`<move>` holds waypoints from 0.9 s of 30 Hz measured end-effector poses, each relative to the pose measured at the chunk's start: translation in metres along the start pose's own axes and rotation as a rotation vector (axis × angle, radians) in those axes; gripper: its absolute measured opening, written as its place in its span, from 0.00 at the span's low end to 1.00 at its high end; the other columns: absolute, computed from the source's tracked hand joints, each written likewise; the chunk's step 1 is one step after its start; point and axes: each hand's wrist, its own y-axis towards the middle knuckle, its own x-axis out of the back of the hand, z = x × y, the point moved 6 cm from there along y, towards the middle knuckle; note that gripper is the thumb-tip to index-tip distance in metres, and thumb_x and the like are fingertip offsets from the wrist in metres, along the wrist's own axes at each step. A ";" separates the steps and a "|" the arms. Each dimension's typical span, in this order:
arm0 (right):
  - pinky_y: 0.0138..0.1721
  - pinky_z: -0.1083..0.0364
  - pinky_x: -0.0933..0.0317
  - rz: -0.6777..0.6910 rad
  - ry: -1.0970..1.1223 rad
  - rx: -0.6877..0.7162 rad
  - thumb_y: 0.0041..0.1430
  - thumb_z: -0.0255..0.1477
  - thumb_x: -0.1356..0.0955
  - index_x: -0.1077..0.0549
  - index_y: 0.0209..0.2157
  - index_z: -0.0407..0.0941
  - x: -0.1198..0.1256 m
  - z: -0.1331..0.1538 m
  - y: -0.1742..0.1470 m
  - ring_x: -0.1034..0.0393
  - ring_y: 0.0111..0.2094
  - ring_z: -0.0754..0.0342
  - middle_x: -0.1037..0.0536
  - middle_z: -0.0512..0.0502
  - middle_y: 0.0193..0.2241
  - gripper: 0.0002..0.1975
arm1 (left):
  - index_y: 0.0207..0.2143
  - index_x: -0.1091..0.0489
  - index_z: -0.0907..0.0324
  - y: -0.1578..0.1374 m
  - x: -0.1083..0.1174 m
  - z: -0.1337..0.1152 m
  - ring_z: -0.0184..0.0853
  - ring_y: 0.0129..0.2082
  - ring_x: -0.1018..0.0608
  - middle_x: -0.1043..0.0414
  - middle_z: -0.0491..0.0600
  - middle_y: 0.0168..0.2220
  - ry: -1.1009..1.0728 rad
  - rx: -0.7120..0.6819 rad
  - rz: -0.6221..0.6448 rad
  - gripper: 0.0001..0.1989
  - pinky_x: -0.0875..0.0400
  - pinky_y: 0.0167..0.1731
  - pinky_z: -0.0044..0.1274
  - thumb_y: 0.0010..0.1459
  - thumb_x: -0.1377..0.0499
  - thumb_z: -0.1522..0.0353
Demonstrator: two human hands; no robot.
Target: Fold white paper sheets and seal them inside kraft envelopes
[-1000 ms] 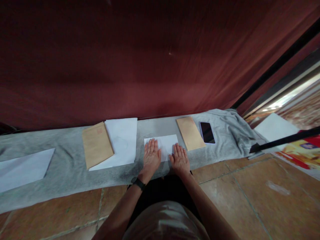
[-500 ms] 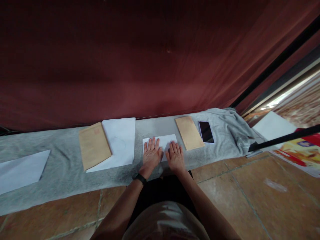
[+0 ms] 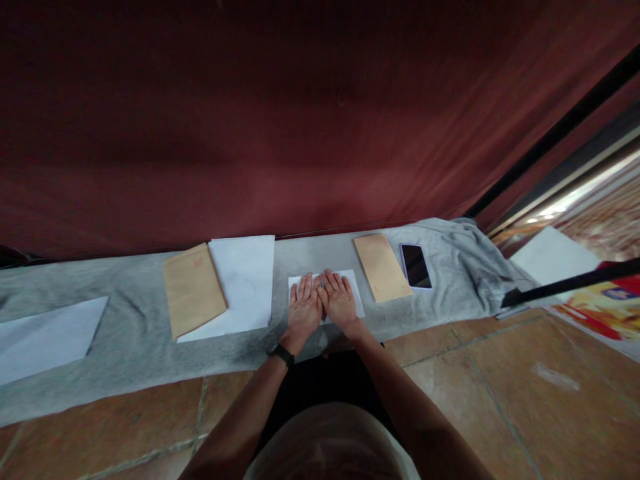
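Observation:
A small white sheet of paper (image 3: 355, 287), perhaps folded, lies on the grey cloth (image 3: 137, 313) in front of me. My left hand (image 3: 303, 312) rests flat on its left half, fingers stretched toward the far edge. My right hand (image 3: 340, 302) lies flat beside it near the paper's middle, its thumb side meeting the left hand. Both palms cover much of the sheet, so its centre is hidden. A brown envelope (image 3: 383, 267) is to the right of the paper. On the left, another brown envelope (image 3: 194, 290) overlaps larger white sheets (image 3: 246, 280).
A phone (image 3: 415, 266) sits right of the near envelope. More white paper (image 3: 50, 340) lies at the far left. A red fabric wall (image 3: 280, 147) rises behind the cloth. At right are a black bar (image 3: 575, 281) and a colourful printed package (image 3: 607, 307) above the tiled floor (image 3: 450, 387).
My right hand has slid left across the paper, from its right part to the middle, and now touches the left hand. The left hand stays almost in place.

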 end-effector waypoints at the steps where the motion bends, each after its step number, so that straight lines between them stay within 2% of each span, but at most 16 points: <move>1: 0.67 0.42 0.55 -0.001 -0.006 -0.007 0.73 0.34 0.43 0.37 0.65 0.42 0.000 -0.002 0.000 0.47 0.67 0.45 0.39 0.41 0.66 0.24 | 0.69 0.49 0.63 0.001 0.000 0.001 0.43 0.71 0.51 0.51 0.57 0.71 -0.004 0.005 -0.003 0.29 0.54 0.67 0.43 0.67 0.58 0.70; 8: 0.66 0.40 0.54 -0.050 -0.031 -0.060 0.72 0.36 0.43 0.40 0.66 0.43 -0.002 -0.014 -0.002 0.46 0.67 0.42 0.40 0.39 0.67 0.25 | 0.68 0.46 0.66 0.006 -0.001 0.012 0.42 0.70 0.47 0.49 0.59 0.70 0.001 0.043 -0.042 0.29 0.53 0.68 0.40 0.69 0.58 0.64; 20: 0.65 0.39 0.52 -0.168 -0.071 -0.124 0.72 0.38 0.44 0.43 0.67 0.35 0.006 -0.035 -0.021 0.46 0.67 0.40 0.40 0.30 0.66 0.29 | 0.68 0.47 0.71 0.000 -0.002 0.033 0.44 0.70 0.46 0.49 0.61 0.69 0.014 0.100 -0.097 0.30 0.50 0.67 0.39 0.69 0.58 0.63; 27: 0.64 0.41 0.50 -0.199 -0.080 -0.137 0.72 0.39 0.44 0.44 0.67 0.33 0.008 -0.044 -0.038 0.45 0.66 0.40 0.39 0.29 0.65 0.31 | 0.67 0.47 0.72 -0.008 0.000 0.038 0.45 0.70 0.47 0.47 0.63 0.68 0.029 0.130 -0.142 0.31 0.48 0.67 0.39 0.69 0.58 0.61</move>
